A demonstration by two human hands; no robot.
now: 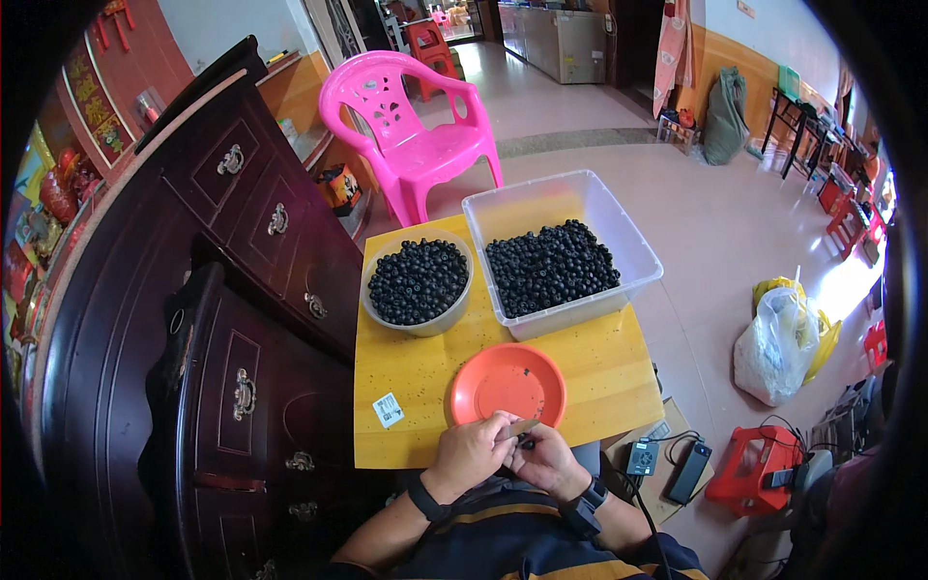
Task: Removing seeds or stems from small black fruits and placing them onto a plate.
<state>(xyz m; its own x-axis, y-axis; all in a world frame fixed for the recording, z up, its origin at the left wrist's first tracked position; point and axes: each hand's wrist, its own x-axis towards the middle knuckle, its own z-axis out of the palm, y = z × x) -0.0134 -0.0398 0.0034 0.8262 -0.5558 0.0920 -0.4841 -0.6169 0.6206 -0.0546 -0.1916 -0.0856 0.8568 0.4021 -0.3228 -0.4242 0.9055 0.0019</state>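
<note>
Both hands meet over the near edge of an orange-red plate holding a few dark specks. My left hand is closed, and a flat, thin brownish piece sticks out from its fingertips toward the right; its kind is unclear. My right hand pinches a small dark round piece just below that flat piece. Behind the plate stand a round tub and a clear rectangular bin. Each contains many small, dark blue-black balls, like berries or beads.
The yellow table bears scattered specks and a white label. Dark wooden drawers stand close on the left, a pink chair beyond the table. Right of it are a power adapter, a red plastic stool and plastic bags.
</note>
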